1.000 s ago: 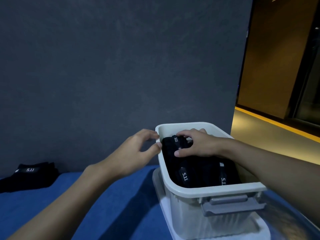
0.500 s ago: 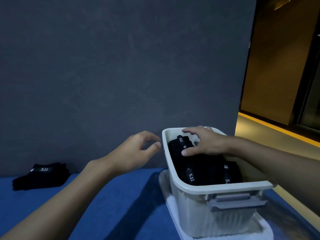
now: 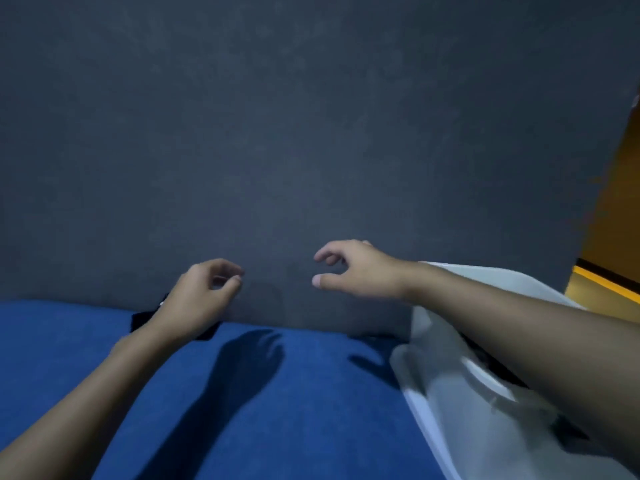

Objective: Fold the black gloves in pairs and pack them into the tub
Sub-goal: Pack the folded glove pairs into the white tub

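Both my hands hover empty above the blue surface. My left hand [image 3: 202,294] has loosely curled fingers and covers most of a black glove bundle [image 3: 142,319] that lies against the dark wall. My right hand [image 3: 360,271] is out of the tub and reaches left with relaxed, curved fingers. The white tub [image 3: 446,358] stands at the right edge; my right forearm crosses over it and hides most of the black gloves [image 3: 485,356] inside.
A dark grey wall [image 3: 277,133] rises right behind the blue surface [image 3: 277,410]. The tub stands on a white lid [image 3: 424,407]. An orange-lit floor strip [image 3: 609,285] shows at far right.
My right hand has left the gloves in the tub and moved left. The left hand moved left too, over the black bundle. The view swung left, pushing the tub to the edge.
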Action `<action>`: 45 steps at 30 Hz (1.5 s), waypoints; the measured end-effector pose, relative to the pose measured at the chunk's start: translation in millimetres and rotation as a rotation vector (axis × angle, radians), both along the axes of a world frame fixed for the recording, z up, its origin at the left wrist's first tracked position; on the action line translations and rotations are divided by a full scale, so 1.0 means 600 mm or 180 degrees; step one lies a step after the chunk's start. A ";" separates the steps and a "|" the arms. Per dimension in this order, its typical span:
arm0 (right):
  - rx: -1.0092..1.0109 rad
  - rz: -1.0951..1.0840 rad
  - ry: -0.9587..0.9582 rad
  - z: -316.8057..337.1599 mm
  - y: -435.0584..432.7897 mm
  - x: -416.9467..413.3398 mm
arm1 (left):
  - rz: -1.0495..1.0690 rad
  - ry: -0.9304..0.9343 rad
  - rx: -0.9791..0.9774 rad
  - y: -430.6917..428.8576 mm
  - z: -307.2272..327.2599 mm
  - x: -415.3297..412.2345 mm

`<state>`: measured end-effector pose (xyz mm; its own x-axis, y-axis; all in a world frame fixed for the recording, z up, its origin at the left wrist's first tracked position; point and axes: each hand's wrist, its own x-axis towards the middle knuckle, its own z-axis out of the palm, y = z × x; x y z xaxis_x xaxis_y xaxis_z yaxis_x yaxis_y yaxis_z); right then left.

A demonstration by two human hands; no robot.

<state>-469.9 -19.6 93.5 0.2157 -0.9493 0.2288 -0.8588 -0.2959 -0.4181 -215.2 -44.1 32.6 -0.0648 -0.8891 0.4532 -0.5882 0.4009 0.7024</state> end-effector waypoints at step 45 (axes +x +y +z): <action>0.0420 0.0154 -0.2266 -0.098 -0.100 0.177 | -0.0388 0.1671 0.1323 -0.062 -0.069 0.087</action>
